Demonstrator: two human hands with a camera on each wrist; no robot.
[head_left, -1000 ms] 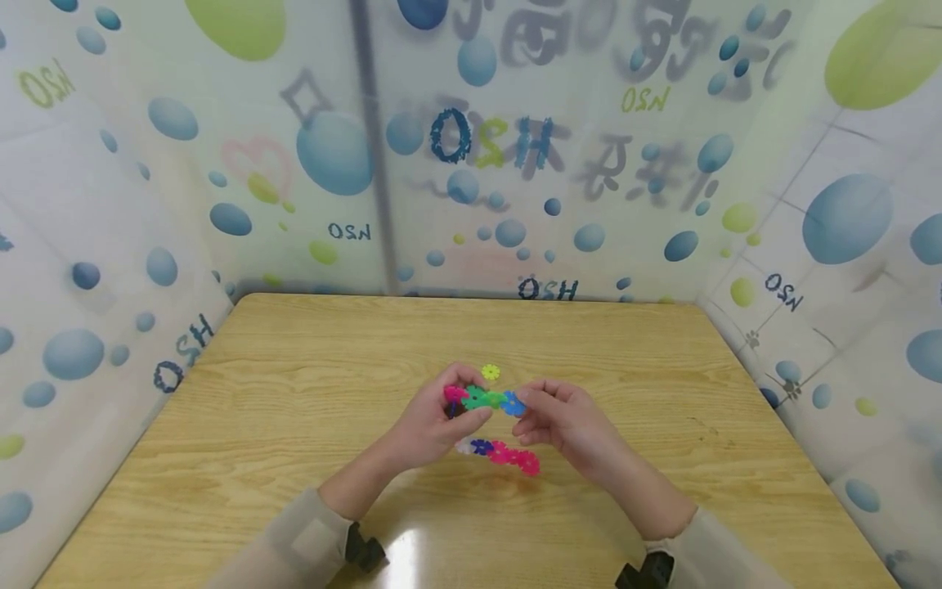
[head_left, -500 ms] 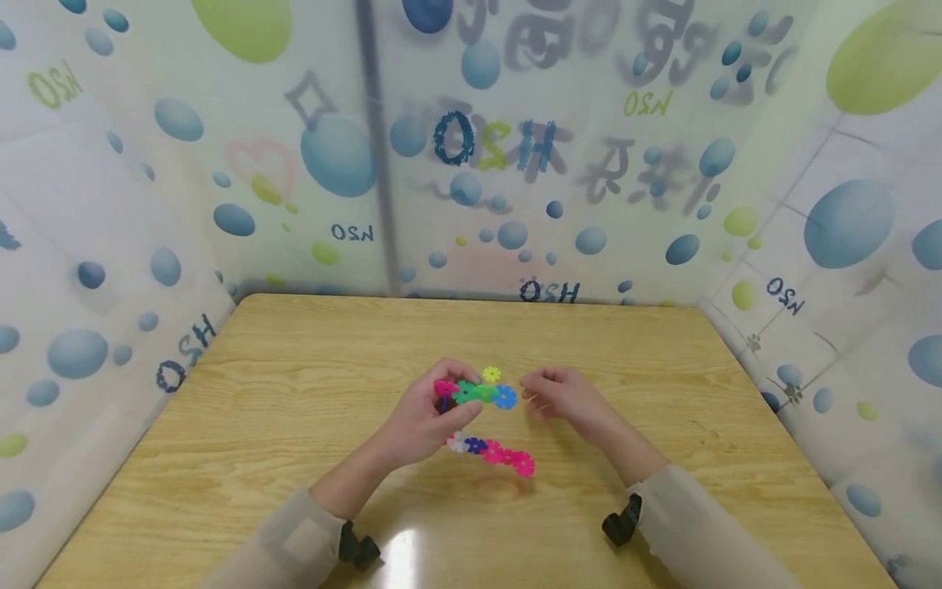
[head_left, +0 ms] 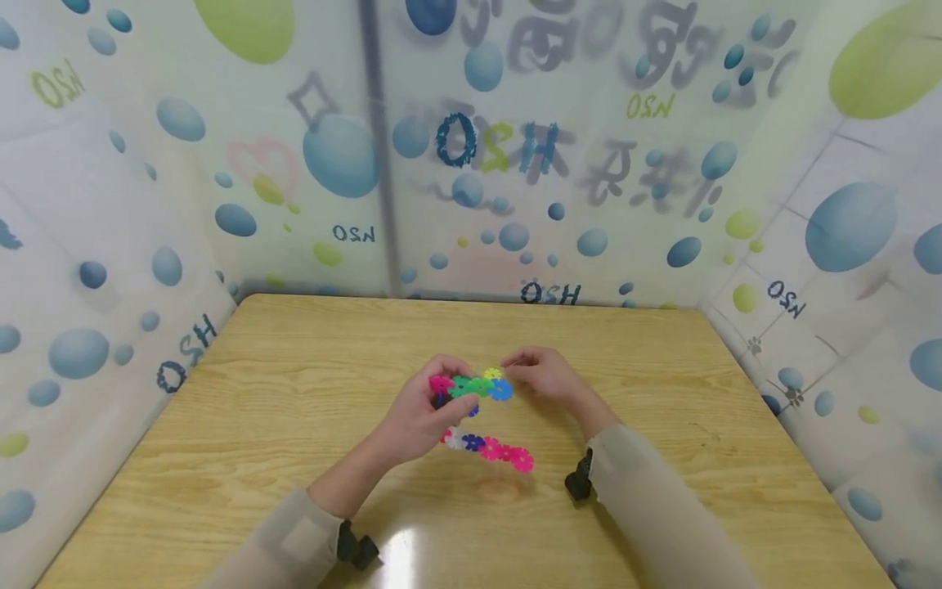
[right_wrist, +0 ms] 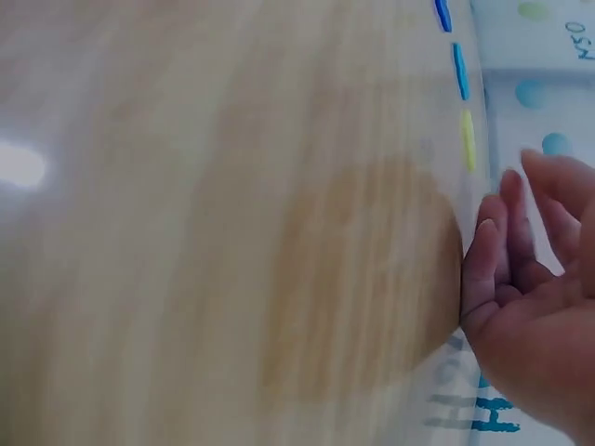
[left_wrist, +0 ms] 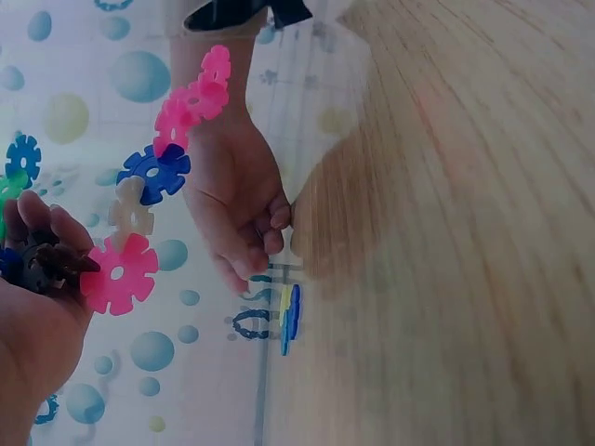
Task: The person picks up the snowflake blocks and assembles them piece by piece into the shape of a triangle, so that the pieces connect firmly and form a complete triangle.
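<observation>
My left hand (head_left: 419, 417) grips a chain of interlocking plastic flower discs above the table. Its upper run shows a pink disc (head_left: 441, 384), greens and a light blue disc (head_left: 501, 389) at the end. Below the hand hangs the other run: a white disc (left_wrist: 132, 212), a dark blue disc (left_wrist: 156, 174) and several pinks; the part inside the palm is hidden. My right hand (head_left: 548, 376) is low at the tabletop with loosely bent fingers and nothing in them. Near its fingertips lies a loose yellow disc (right_wrist: 468, 139).
Flat on the wooden table (head_left: 331, 343), a loose light blue disc (right_wrist: 460, 71) and a dark blue disc (right_wrist: 442, 13) lie in line with the yellow one. A patterned curtain (head_left: 471, 204) stands behind the table's far edge and along both sides.
My right hand has let go of the chain's light blue end and moved away, forward to beside the yellow disc. My left hand has shifted slightly left and up with the chain.
</observation>
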